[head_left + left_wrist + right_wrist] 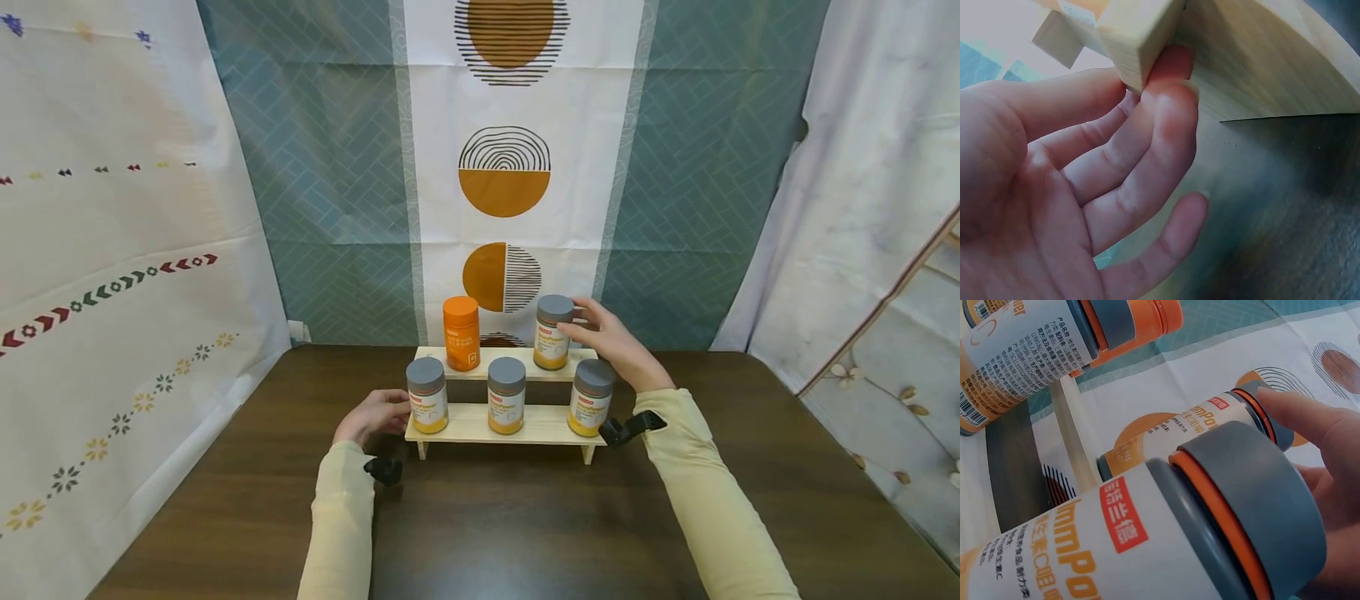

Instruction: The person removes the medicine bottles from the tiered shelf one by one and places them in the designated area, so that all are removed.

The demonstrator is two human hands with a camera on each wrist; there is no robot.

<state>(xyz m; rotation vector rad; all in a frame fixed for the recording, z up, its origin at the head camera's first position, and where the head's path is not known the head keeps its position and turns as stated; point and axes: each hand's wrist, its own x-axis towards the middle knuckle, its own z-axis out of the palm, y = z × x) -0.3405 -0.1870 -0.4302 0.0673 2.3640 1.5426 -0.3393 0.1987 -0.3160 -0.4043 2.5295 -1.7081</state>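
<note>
A two-tier wooden shelf (467,423) stands on the table. My left hand (371,418) is at its left end; in the left wrist view the thumb and fingers pinch the end of a wooden board (1125,44). On the upper tier at right is a supplement bottle (552,335) with a grey lid, white label and yellow base. My right hand (613,342) holds it by the lid, thumb on the near side, as the right wrist view also shows; the other fingers are partly hidden. An orange bottle (461,333) stands on the upper tier at left.
Three more grey-lidded bottles stand on the lower tier: left (428,396), middle (506,396) and right (591,398). The right one is just in front of my right wrist. A patterned cloth (337,167) hangs behind the dark wooden table (487,525).
</note>
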